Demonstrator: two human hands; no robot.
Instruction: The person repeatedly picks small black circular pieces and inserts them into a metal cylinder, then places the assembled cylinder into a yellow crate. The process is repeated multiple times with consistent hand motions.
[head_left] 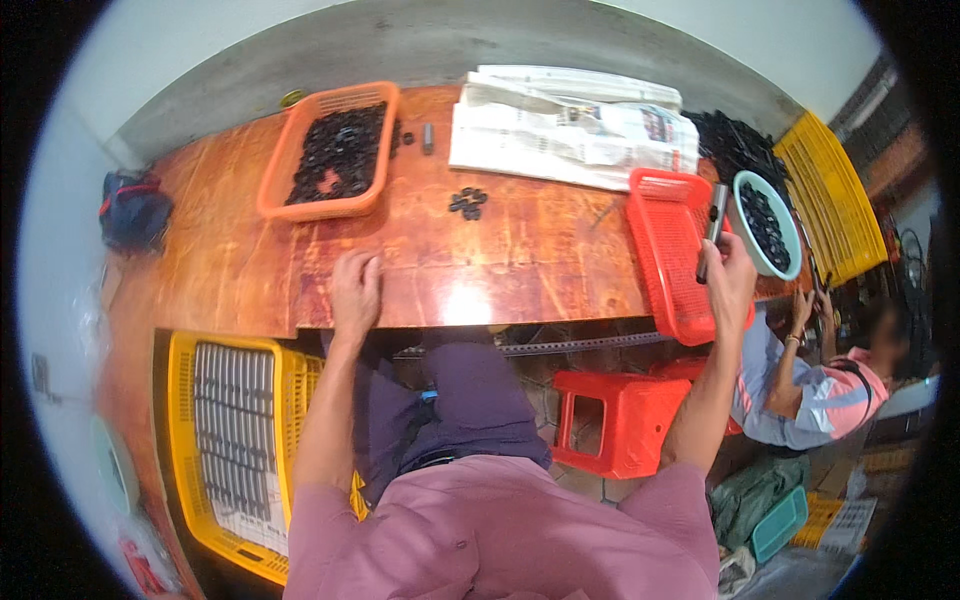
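My right hand (730, 270) grips a grey metal tube (719, 205) with a black lower end, held tilted over the red basket (645, 270). Beside it is a pale green bowl (741, 215) of small black parts. My left hand (356, 292) rests at the table's front edge, fingers curled, with nothing visible in them. Farther in, a cluster of small black parts (468, 203) lies on the wooden table (420, 240). An orange basket (330, 211) full of black pieces stands at the far left. Near it are a short grey tube (428, 138) and a small black part (408, 138).
Newspapers (570, 130) cover the table's back right, beside a pile of black parts (735, 145) and a yellow crate (830, 200). Another yellow crate (180, 400) holds rows of tubes at lower left. A red stool (625, 420) stands below; a co-worker (815, 400) sits right.
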